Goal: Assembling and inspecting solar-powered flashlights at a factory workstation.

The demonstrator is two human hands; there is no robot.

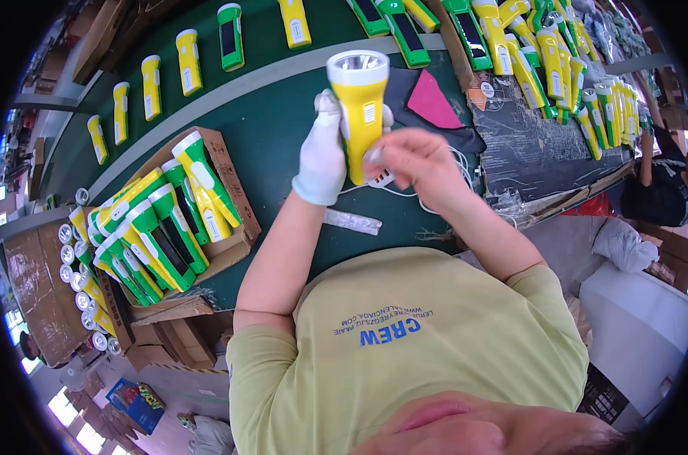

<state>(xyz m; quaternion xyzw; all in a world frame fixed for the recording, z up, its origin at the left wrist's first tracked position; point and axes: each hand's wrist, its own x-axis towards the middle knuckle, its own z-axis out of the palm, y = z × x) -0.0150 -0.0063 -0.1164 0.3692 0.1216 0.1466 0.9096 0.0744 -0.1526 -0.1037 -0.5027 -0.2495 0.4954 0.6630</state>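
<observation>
A yellow flashlight [364,114] with a white head stands upright, lens up, in front of me. My left hand [321,155], in a white glove, is closed around its body from the left. My bare right hand [424,163] is at the lower right side of the flashlight, thumb and fingers pinched together and a little blurred. What those fingertips hold, if anything, I cannot make out. Behind the flashlight's lower end lies a white power strip [382,179] with a white cable [458,171]. Nearer to me on the green table is a clear plastic strip [353,221].
On the left, a cardboard box [234,178] holds several green and yellow flashlights. Along the far side, more flashlights [188,62] stand spaced in a row. A heap of flashlights [556,68] covers cardboard at the right. A pink cloth piece [433,102] lies on dark fabric.
</observation>
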